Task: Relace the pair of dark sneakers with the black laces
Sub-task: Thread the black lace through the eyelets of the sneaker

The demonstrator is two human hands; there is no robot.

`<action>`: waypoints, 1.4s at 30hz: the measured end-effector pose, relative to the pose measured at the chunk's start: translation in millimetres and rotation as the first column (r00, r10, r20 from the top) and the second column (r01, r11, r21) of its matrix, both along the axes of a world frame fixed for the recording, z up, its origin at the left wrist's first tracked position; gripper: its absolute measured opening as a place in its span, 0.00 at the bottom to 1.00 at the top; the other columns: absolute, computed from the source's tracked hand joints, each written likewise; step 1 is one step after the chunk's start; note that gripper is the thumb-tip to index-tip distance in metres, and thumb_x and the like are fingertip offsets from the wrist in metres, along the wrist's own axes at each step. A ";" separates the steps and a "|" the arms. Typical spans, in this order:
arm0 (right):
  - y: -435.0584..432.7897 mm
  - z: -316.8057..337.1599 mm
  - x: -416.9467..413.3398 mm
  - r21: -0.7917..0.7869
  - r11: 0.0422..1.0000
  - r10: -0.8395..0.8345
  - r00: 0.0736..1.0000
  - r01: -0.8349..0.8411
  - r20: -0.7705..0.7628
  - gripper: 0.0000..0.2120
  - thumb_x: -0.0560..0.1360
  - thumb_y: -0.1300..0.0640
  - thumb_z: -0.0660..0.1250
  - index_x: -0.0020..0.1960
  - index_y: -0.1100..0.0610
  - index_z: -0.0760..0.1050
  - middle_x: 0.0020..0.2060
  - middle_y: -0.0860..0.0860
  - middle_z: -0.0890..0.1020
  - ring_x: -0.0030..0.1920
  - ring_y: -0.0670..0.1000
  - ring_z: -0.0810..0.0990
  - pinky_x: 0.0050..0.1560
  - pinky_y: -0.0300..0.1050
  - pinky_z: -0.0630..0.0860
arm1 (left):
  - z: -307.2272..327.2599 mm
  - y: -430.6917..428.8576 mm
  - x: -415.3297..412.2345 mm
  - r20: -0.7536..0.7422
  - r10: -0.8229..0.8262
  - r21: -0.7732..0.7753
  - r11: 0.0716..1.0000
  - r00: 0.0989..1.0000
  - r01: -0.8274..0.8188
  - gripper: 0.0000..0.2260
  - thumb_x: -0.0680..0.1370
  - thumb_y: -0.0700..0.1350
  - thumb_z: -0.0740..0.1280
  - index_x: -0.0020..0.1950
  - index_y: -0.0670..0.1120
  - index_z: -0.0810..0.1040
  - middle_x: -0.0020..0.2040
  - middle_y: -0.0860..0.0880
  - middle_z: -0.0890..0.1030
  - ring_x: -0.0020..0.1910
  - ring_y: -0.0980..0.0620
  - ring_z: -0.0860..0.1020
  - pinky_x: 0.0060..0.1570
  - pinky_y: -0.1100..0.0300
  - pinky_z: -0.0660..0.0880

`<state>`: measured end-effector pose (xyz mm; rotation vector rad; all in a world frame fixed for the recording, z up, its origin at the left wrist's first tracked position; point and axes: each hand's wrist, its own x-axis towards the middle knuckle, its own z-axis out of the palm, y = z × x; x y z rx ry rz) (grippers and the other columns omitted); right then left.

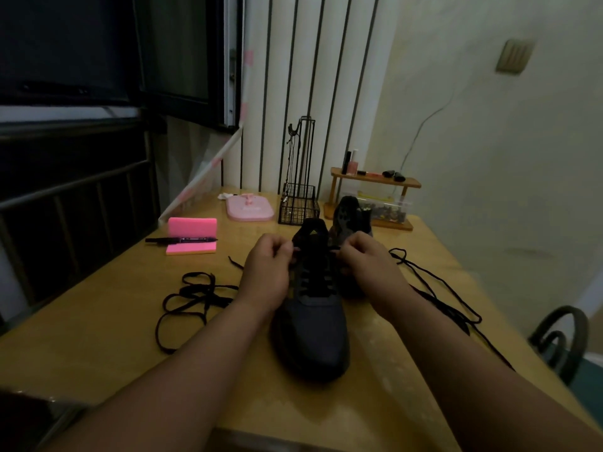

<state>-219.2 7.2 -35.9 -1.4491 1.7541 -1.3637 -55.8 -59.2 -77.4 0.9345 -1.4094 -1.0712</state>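
The near sneaker (310, 334) lies at the middle of the bench (98, 337), toe toward the person. It is well on its way. The threaded lace (315, 283) crosses the tongue in several tidy rows, from the lowest eyelets up toward the collar. Both hands are working at the topmost eyelets. The left hand (266, 272) is on the left side of the collar and the right hand (368, 265) on the right. The fingers of each are curled in, seemingly pinching the lace there, though the dim light hides the ends themselves. By my reading, this shoe needs only its last holes filled and the ends evened or tied.

The far sneaker (350, 213) stands just behind and to the right. Its lacing area cannot be seen, so I judge it still to be done. A tangled black lace (199, 293) lies on the bench to the left. A long black lace (440, 279) trails off to the right and toward the near edge. I cannot tell whether either is a tail of the threaded lace or a spare. Roughly half the job looks complete.
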 end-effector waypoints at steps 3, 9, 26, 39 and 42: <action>-0.4 -1.0 2.1 0.022 0.999 0.035 0.999 -0.036 0.013 0.07 0.82 0.54 0.67 0.53 0.58 0.74 0.47 0.56 0.81 0.46 0.59 0.80 0.46 0.54 0.78 | 5.7 2.5 5.2 0.014 -0.107 0.071 0.992 0.994 0.106 0.05 0.86 0.46 0.63 0.53 0.48 0.77 0.51 0.47 0.83 0.53 0.48 0.82 0.51 0.53 0.79; -7.7 24.3 16.2 0.017 0.996 0.083 0.868 -0.086 -0.490 0.03 0.82 0.50 0.68 0.52 0.48 0.75 0.44 0.44 0.80 0.43 0.41 0.79 0.35 0.31 0.72 | 28.8 -2.3 8.4 0.419 -0.110 -0.155 0.969 0.901 0.191 0.04 0.83 0.47 0.67 0.50 0.49 0.77 0.52 0.48 0.79 0.51 0.50 0.80 0.48 0.54 0.80; -9.7 43.4 17.3 0.051 0.995 0.092 0.988 -0.086 -0.126 0.14 0.83 0.48 0.67 0.50 0.59 0.81 0.44 0.55 0.83 0.44 0.52 0.83 0.46 0.49 0.81 | 71.6 3.0 10.7 0.339 -0.262 0.027 0.963 0.904 0.269 0.15 0.86 0.52 0.62 0.53 0.43 0.82 0.45 0.43 0.81 0.46 0.44 0.80 0.48 0.49 0.77; 12.7 32.2 -1.8 0.117 0.925 0.260 0.825 -0.363 0.502 0.12 0.83 0.52 0.64 0.61 0.58 0.79 0.47 0.53 0.83 0.56 0.55 0.82 0.60 0.53 0.73 | 57.7 3.4 22.8 0.323 -0.305 0.175 0.949 0.896 0.261 0.13 0.87 0.44 0.58 0.57 0.40 0.81 0.52 0.41 0.85 0.48 0.50 0.79 0.45 0.57 0.72; 11.0 25.1 -6.0 0.152 0.933 0.197 0.814 -0.327 0.546 0.15 0.83 0.50 0.61 0.60 0.60 0.77 0.41 0.53 0.81 0.52 0.56 0.82 0.65 0.59 0.72 | 58.2 5.3 24.0 0.310 -0.316 0.184 0.945 0.897 0.270 0.14 0.87 0.44 0.57 0.57 0.40 0.81 0.54 0.40 0.85 0.50 0.49 0.80 0.44 0.58 0.71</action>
